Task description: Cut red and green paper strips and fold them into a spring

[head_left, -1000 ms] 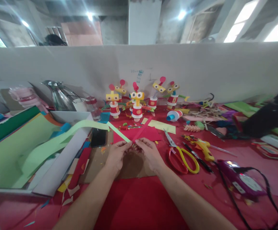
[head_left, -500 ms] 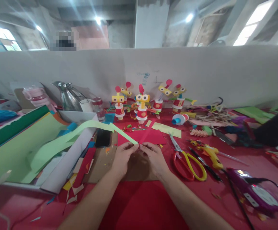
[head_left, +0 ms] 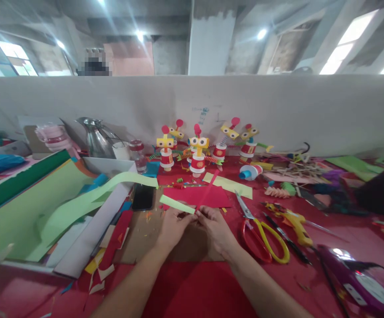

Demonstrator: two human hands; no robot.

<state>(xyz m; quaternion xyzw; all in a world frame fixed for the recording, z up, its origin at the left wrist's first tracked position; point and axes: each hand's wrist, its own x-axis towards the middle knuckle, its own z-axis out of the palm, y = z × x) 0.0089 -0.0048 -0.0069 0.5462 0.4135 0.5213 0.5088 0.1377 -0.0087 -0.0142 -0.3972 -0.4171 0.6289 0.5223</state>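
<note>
My left hand point(head_left: 175, 225) pinches the near end of a light green paper strip point(head_left: 176, 204), which points up and to the left. Close beside it, my right hand point(head_left: 213, 224) has its fingers closed on the lower end of a red paper strip point(head_left: 209, 190). The two strips meet at my fingertips, over a brown board point(head_left: 188, 247). Beyond my hands lie a red paper sheet point(head_left: 218, 196) and a pale green paper piece point(head_left: 241, 188). Scissors point(head_left: 249, 216) with one red and one yellow handle rest right of my right hand.
Several paper-cup figures point(head_left: 197, 161) stand along the wall. An open box of coloured paper point(head_left: 79, 240) and a phone point(head_left: 142, 197) are at the left. On the right lie a pen point(head_left: 289, 238), a yellow glue gun point(head_left: 298, 227) and a purple device point(head_left: 354, 282).
The green strip in my left hand has swung lower and flatter, and its far end is now apart from the long green strip at the box. The whole view has shifted slightly.
</note>
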